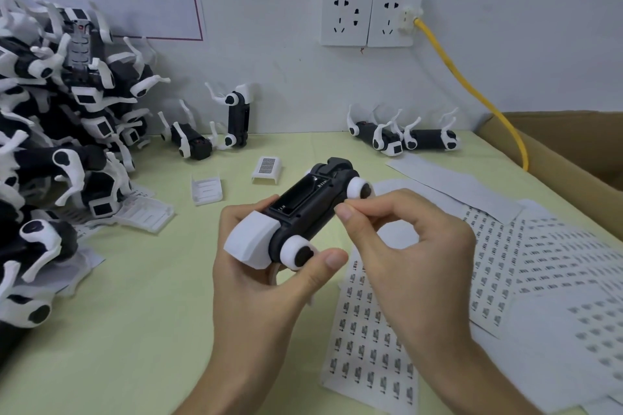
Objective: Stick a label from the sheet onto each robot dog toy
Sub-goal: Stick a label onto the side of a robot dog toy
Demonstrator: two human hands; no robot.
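While the left hand (266, 266) grips the toy dog (296, 216) above the worktop (141, 313), belly up, the right hand (401, 246) pinches its thumb and finger at the dog's side, maybe on a tiny label. The dog looks light and hard, best held round its body. Label sheets (367, 344) lie just below.

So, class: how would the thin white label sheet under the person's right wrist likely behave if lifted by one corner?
The thin white label sheet would probably flop and bend, since neighbouring sheets already ripple. It likely weighs little, so a push may slide it across the smooth pale green tabletop. It should not roll or tip.
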